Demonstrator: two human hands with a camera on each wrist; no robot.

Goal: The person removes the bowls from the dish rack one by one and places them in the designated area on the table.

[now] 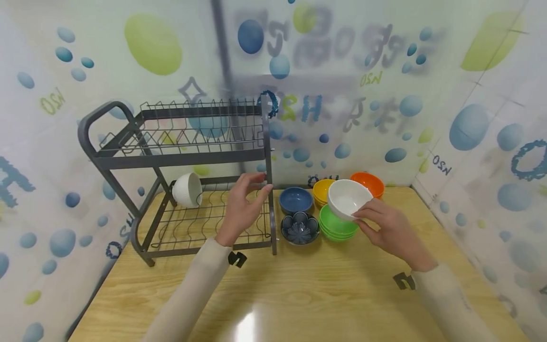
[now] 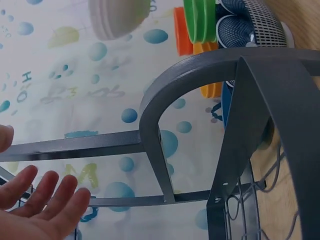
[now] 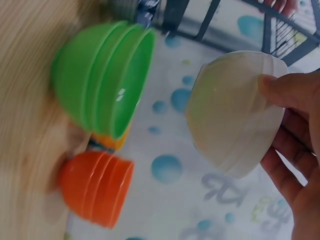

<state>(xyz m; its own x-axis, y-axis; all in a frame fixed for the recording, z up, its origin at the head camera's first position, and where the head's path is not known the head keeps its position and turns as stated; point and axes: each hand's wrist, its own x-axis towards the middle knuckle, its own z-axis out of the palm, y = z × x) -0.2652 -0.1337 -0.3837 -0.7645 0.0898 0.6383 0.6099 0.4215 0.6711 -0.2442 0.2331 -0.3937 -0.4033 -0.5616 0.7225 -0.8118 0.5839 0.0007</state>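
Note:
My right hand (image 1: 386, 228) pinches the rim of a white bowl (image 1: 348, 197), thumb on one side and fingers on the other, above a stack of green bowls (image 1: 337, 225). In the right wrist view the same white bowl (image 3: 235, 115) hangs tilted, apart from the green stack (image 3: 100, 80). My left hand (image 1: 245, 204) is in the air by the right front post of a two-tier dish rack (image 1: 183, 159), fingers spread and holding nothing. A second white bowl (image 1: 187, 191) stands on its side at the left of the lower rack tier.
Right of the rack sit a blue bowl (image 1: 296, 199), a dark flower-shaped bowl (image 1: 300, 230), yellow bowls (image 1: 321, 190) and orange bowls (image 1: 369, 183). The wooden table (image 1: 299, 294) meets a patterned wall covering (image 1: 342, 118) behind.

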